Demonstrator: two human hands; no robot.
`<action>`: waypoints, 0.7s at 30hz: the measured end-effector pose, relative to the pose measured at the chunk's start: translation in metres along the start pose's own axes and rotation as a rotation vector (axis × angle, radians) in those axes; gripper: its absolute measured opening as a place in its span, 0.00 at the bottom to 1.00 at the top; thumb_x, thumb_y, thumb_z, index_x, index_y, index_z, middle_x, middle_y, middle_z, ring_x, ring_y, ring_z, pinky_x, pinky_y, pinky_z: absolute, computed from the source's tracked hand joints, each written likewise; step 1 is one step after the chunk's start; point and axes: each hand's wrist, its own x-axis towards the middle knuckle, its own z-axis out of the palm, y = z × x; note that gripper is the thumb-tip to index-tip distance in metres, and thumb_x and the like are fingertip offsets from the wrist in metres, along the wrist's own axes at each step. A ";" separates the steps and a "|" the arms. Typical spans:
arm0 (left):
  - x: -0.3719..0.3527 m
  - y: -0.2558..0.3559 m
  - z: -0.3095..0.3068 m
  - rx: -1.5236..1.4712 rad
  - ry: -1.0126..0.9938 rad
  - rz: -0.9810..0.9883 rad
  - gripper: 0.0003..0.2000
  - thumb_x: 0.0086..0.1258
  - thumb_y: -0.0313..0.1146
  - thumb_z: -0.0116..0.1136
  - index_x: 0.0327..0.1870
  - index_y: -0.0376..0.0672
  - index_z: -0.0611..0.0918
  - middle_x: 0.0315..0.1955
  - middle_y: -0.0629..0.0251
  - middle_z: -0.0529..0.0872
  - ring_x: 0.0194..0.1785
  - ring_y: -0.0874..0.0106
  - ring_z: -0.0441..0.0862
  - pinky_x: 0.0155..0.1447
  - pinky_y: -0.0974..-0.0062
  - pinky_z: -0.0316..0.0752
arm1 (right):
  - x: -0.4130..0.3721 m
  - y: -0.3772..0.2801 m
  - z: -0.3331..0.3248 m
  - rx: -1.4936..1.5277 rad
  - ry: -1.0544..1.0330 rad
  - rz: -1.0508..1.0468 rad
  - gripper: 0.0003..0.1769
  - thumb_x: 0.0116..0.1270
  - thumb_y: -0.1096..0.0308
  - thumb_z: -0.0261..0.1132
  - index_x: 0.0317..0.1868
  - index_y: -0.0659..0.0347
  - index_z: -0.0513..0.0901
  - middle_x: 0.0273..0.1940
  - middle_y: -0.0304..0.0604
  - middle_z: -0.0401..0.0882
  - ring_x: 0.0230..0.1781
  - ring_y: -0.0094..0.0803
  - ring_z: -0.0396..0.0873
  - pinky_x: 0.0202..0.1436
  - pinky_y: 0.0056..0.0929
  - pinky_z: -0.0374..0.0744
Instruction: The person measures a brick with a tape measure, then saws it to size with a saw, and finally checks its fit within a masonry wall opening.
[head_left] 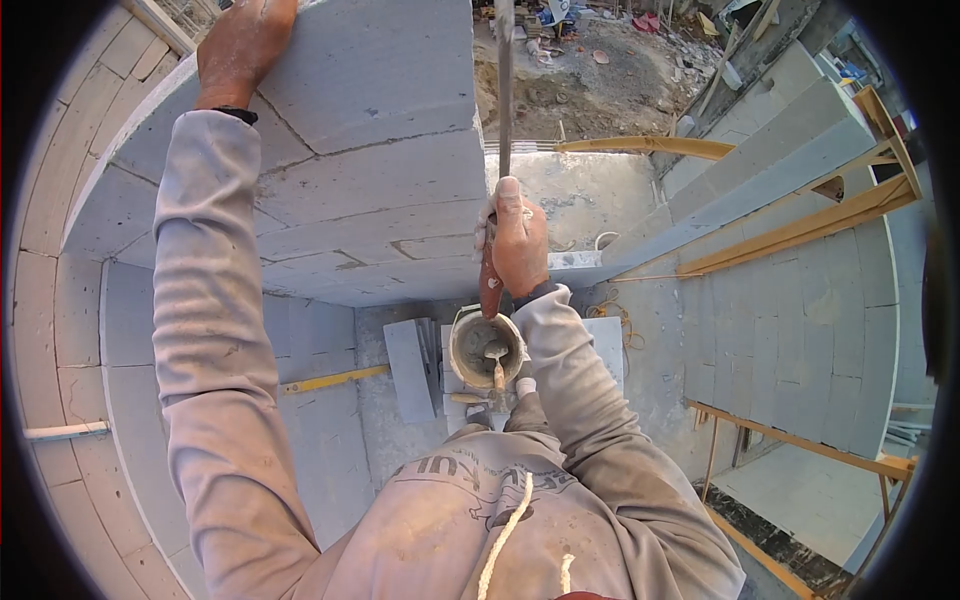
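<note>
My left hand rests on the top edge of a pale grey block wall, at the upper left, its fingertips cut off by the frame. My right hand is wrapped round the reddish-brown handle of a tool whose long, narrow metal blade points up past the wall's right end. White dust or mortar marks the thumb and fingers. Below this hand, a round bucket holds grey mix and a small trowel.
Loose pale blocks stand left of the bucket. A yellow level lies at the left. Wooden beams and another block wall are on the right. Rubble lies beyond, and a cable is on the floor.
</note>
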 end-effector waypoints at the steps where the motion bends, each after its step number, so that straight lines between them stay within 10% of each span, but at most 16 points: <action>1: 0.001 -0.004 0.001 -0.087 -0.093 -0.105 0.20 0.73 0.38 0.36 0.56 0.56 0.81 0.58 0.69 0.82 0.56 0.60 0.81 0.60 0.67 0.74 | 0.002 0.011 -0.003 -0.136 0.005 0.201 0.33 0.77 0.42 0.47 0.27 0.65 0.76 0.19 0.41 0.73 0.18 0.25 0.73 0.21 0.23 0.71; 4: 0.000 -0.014 0.011 -0.026 -0.019 0.034 0.19 0.73 0.36 0.36 0.55 0.50 0.82 0.58 0.69 0.82 0.56 0.60 0.81 0.60 0.67 0.74 | 0.009 0.006 -0.007 -0.126 0.069 0.420 0.33 0.77 0.43 0.47 0.28 0.66 0.77 0.18 0.40 0.73 0.17 0.26 0.73 0.20 0.23 0.70; 11: -0.001 -0.018 0.014 -0.022 -0.033 0.045 0.19 0.74 0.36 0.35 0.52 0.46 0.82 0.59 0.70 0.82 0.55 0.61 0.82 0.59 0.69 0.76 | 0.004 -0.008 0.001 -0.108 0.028 -0.041 0.33 0.77 0.42 0.47 0.27 0.64 0.76 0.17 0.38 0.72 0.15 0.26 0.72 0.16 0.26 0.69; 13: -0.002 -0.006 0.007 -0.089 -0.045 -0.036 0.19 0.74 0.36 0.35 0.52 0.47 0.82 0.59 0.70 0.82 0.55 0.61 0.82 0.59 0.68 0.76 | 0.012 0.031 -0.005 -0.201 0.085 0.456 0.33 0.77 0.42 0.47 0.26 0.64 0.76 0.17 0.39 0.72 0.14 0.27 0.72 0.16 0.26 0.71; 18: -0.001 -0.012 0.011 -0.058 -0.103 -0.010 0.19 0.73 0.37 0.35 0.54 0.49 0.81 0.59 0.69 0.82 0.57 0.61 0.80 0.60 0.67 0.74 | 0.000 -0.009 -0.010 -0.097 0.008 0.415 0.33 0.76 0.41 0.48 0.27 0.64 0.76 0.20 0.42 0.74 0.16 0.28 0.74 0.17 0.26 0.72; 21: -0.002 -0.020 0.012 0.046 -0.037 0.059 0.19 0.72 0.37 0.35 0.54 0.51 0.81 0.58 0.69 0.82 0.58 0.60 0.80 0.60 0.66 0.73 | 0.004 -0.019 -0.001 0.053 0.032 0.048 0.34 0.76 0.41 0.47 0.26 0.64 0.76 0.17 0.42 0.72 0.18 0.29 0.75 0.20 0.26 0.74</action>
